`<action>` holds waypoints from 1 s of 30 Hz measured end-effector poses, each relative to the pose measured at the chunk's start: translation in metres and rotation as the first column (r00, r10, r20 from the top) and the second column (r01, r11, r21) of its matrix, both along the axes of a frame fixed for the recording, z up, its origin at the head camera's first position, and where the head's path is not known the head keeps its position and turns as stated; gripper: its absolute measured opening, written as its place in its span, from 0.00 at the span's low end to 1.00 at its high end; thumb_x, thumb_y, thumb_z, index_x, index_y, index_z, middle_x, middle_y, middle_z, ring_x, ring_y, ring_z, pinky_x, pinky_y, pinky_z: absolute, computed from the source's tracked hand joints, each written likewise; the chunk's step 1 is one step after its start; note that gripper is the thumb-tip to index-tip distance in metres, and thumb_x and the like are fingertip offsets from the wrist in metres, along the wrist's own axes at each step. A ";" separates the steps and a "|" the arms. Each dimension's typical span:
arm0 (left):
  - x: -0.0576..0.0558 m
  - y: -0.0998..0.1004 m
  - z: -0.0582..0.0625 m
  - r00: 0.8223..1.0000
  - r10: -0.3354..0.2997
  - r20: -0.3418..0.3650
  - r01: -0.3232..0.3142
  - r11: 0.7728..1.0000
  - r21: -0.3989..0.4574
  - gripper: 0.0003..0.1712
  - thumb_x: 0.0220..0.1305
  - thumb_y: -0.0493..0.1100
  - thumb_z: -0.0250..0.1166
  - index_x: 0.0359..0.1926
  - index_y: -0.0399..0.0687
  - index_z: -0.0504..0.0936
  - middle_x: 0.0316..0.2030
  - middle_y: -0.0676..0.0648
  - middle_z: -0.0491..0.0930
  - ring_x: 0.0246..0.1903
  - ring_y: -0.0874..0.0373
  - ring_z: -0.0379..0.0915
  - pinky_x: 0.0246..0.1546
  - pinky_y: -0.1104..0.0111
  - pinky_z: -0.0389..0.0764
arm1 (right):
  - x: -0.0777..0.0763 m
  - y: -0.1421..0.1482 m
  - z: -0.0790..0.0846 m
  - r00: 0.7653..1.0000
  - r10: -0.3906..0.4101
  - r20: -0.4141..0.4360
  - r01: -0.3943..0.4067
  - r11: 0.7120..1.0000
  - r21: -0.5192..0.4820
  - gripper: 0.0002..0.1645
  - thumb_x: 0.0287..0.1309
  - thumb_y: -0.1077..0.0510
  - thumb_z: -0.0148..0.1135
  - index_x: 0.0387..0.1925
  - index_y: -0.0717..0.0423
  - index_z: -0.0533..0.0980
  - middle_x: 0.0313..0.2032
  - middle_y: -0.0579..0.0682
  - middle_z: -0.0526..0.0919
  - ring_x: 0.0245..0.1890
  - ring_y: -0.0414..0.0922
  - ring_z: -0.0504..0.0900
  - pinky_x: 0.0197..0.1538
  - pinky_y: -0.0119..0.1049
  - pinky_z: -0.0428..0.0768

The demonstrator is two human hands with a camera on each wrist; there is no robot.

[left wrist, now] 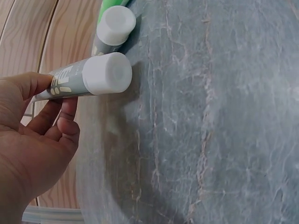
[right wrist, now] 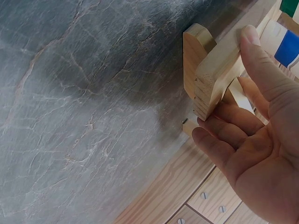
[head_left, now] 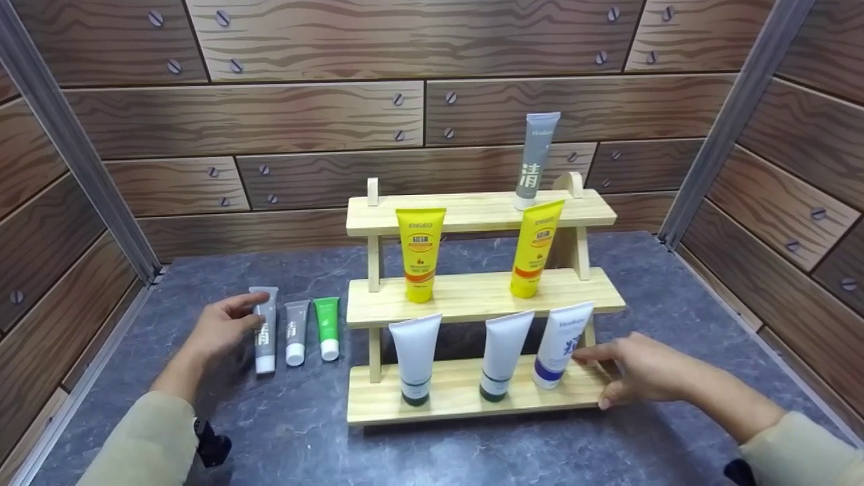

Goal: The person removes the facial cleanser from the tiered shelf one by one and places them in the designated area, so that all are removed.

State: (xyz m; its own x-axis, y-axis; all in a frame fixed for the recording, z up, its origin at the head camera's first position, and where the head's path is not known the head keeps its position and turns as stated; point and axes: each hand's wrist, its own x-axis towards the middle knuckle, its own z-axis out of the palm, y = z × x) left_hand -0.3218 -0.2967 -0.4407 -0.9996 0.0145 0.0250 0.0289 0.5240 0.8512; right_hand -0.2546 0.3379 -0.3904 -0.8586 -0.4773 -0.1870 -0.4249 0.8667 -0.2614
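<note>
At the left, my left hand (head_left: 223, 327) pinches a grey tube (head_left: 265, 334) with a white cap between thumb and fingers. The left wrist view shows this tube's white cap (left wrist: 112, 73) pointing away from the palm. Close beside it stand a smaller grey tube (head_left: 295, 334) and a green tube (head_left: 327, 327), both caps down. My right hand (head_left: 638, 371) holds the right end of the bottom board of a three-tier wooden shelf (head_left: 452, 401). In the right wrist view its thumb (right wrist: 252, 39) lies on the board, the other fingers beneath. Nearby, a white tube with a blue band (head_left: 561, 344) leans on that board.
Two white tubes with dark caps, left (head_left: 416, 354) and middle (head_left: 505, 351), stand on the bottom tier. The middle tier carries yellow tubes, left (head_left: 422, 253) and right (head_left: 536, 250). A grey tube (head_left: 538, 155) stands on top. Wood-patterned walls (head_left: 304, 115) enclose the dark marbled table (head_left: 283, 432).
</note>
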 end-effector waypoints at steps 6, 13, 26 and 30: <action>-0.003 0.000 -0.004 1.000 0.011 0.026 -0.011 1.000 0.017 0.29 0.75 0.36 0.63 0.73 0.35 0.73 0.66 0.28 0.75 0.61 0.41 0.71 0.48 0.68 0.76 | 0.000 0.000 0.000 1.000 0.005 0.004 -0.005 1.000 -0.011 0.48 0.40 0.44 0.87 0.66 0.48 0.82 0.37 0.38 0.80 0.36 0.42 0.74 0.44 0.49 0.77; -0.004 0.004 -0.009 0.999 0.028 0.039 -0.028 1.000 0.009 0.32 0.71 0.35 0.65 0.74 0.34 0.72 0.64 0.28 0.76 0.60 0.42 0.71 0.50 0.66 0.76 | 0.000 0.001 -0.001 1.000 0.001 0.005 -0.001 1.000 -0.020 0.48 0.40 0.43 0.87 0.66 0.49 0.82 0.34 0.38 0.78 0.35 0.43 0.73 0.41 0.45 0.75; -0.008 0.002 -0.014 0.996 -0.022 0.084 0.023 1.000 -0.018 0.37 0.74 0.38 0.65 0.79 0.35 0.64 0.68 0.24 0.70 0.63 0.38 0.69 0.53 0.62 0.76 | 0.001 0.000 -0.001 1.000 0.018 -0.006 -0.018 0.999 -0.044 0.48 0.41 0.44 0.87 0.67 0.50 0.82 0.27 0.40 0.69 0.28 0.39 0.69 0.33 0.36 0.70; -0.007 0.003 -0.017 0.995 -0.009 0.096 0.010 1.000 -0.017 0.37 0.75 0.38 0.65 0.79 0.35 0.64 0.68 0.23 0.70 0.64 0.36 0.69 0.58 0.54 0.76 | 0.001 0.000 -0.001 1.000 0.012 0.002 -0.012 0.999 -0.033 0.48 0.41 0.44 0.87 0.67 0.50 0.81 0.27 0.39 0.71 0.29 0.39 0.69 0.35 0.38 0.71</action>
State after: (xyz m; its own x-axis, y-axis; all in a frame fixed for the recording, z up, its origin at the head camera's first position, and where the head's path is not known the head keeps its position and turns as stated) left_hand -0.3289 -0.2941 -0.4575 -0.9971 0.0236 -0.0718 -0.0478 0.5386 0.8412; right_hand -0.2533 0.3376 -0.3913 -0.8525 -0.4934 -0.1727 -0.4346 0.8526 -0.2903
